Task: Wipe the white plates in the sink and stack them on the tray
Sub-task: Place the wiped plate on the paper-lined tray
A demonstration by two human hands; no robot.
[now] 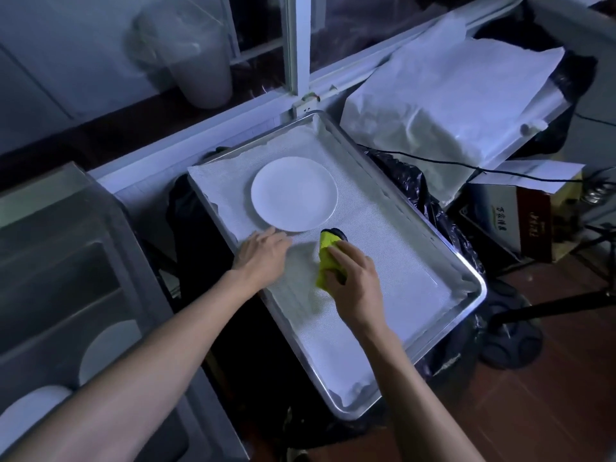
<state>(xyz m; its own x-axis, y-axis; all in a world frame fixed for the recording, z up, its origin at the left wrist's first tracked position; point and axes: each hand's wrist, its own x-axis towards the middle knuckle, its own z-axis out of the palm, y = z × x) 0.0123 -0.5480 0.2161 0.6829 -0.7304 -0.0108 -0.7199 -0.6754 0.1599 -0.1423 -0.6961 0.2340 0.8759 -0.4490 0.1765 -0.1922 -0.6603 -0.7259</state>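
Your tray (466, 271) is brushed metal with a dull sheen along its raised rim, lined edge to edge with a white liner (393, 261) of fine woven, matt texture. Near the tray's far left corner sits a white plate (294, 194), smooth and softly glossy like glazed ceramic. In your right hand (356, 281) is a yellow-green cloth (328, 258), soft and nubby, with a dark backing at its far end. The sink (66, 261) beside the tray's left edge looks like satin steel. Crinkled black plastic (430, 201), glossy, bunches along the tray's right edge; beyond it lies creased white paper (450, 95).
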